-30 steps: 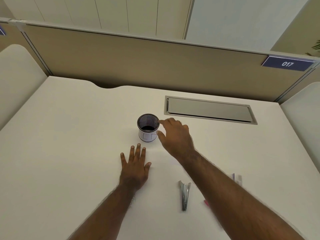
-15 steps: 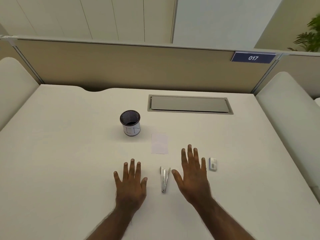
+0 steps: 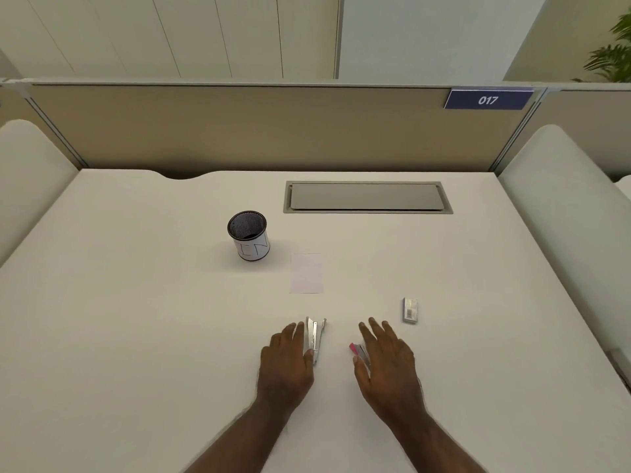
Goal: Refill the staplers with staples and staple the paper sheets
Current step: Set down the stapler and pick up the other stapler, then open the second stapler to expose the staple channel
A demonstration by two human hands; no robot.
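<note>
Left hand (image 3: 286, 365) flat, fingers straight, beside slim metal stapler (image 3: 314, 337); right hand (image 3: 387, 361) spread over pink stapler (image 3: 358, 351); matte desk (image 3: 136, 336)

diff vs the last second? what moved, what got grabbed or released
The right hand pulled back from the mesh cup to the near desk and now lies over a pink stapler. The left hand shifted right and touches the silver stapler. Neither hand grips anything. Cup, paper sheet, staple box and silver stapler kept their places; the camera itself moved.
</note>
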